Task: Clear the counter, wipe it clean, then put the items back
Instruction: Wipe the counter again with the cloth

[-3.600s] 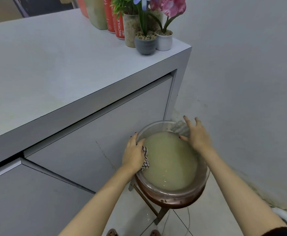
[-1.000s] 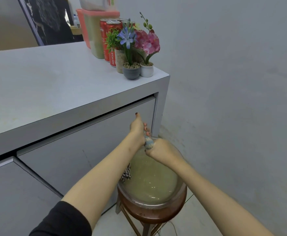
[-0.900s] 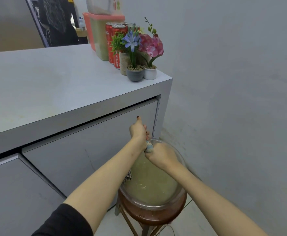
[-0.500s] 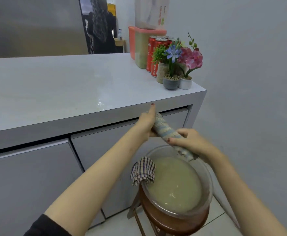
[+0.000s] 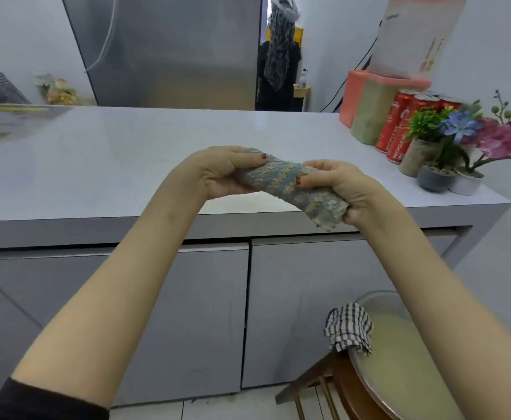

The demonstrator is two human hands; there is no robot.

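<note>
The rolled cloth is clenched in each grip — left hand and right hand; possibly sodden, so puddles may be left on the bench.

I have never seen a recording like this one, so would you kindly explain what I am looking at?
There is no machine here. A person wears one camera on the head, so the single picture looks forward and down along their own arms. The left hand and right hand each grip one end of a rolled blue-and-beige cloth, held up before the counter. At the counter's right end stand red cans, small flower pots and a pink-lidded tub. At the lower right, a basin of cloudy water sits on a wooden stool, with a checked rag draped over its rim.
</note>
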